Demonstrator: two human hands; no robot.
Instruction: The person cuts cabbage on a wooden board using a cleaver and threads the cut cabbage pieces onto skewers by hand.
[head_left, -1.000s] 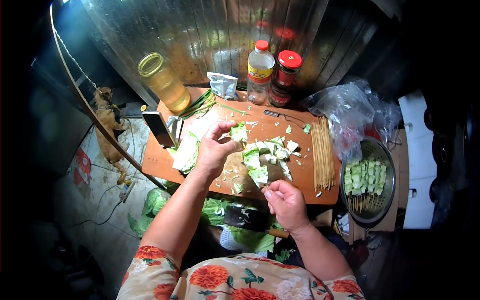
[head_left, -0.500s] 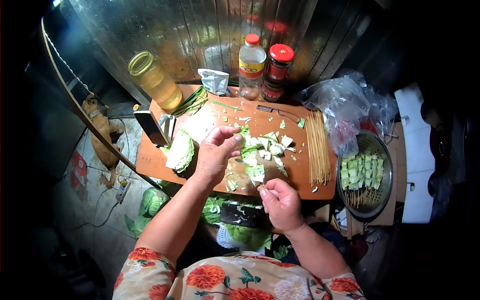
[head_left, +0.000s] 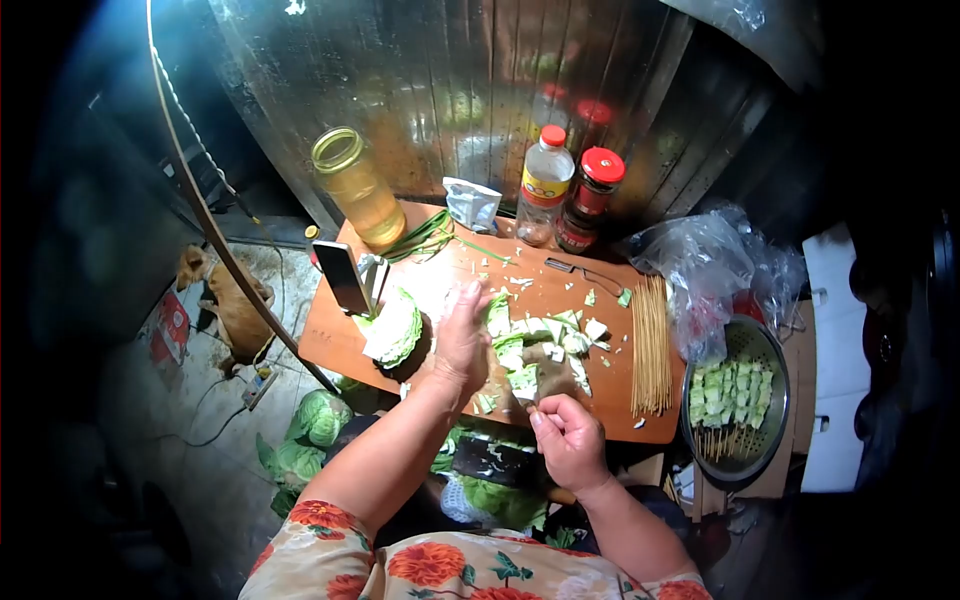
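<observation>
My right hand pinches the lower end of a thin skewer at the front edge of the wooden table. Pale green cabbage pieces sit along that skewer, pointing away from me. To their left, my left hand has its fingers stretched out, seen edge-on; its palm side is partly hidden. Beyond the skewer lie loose cut cabbage pieces. A cut cabbage head rests left of my left hand. On the right is a bundle of bare bamboo skewers.
A metal colander at the right holds loaded cabbage skewers. Along the back stand a jar of yellow liquid, a plastic bottle and a red-lidded jar. A phone leans at left; a peeler lies behind. A dog is on the floor.
My left hand has left the far end of the skewer, its pinch loosened into straight fingers. My right hand still grips the near end. The whole view has shifted, so the table appears lower.
</observation>
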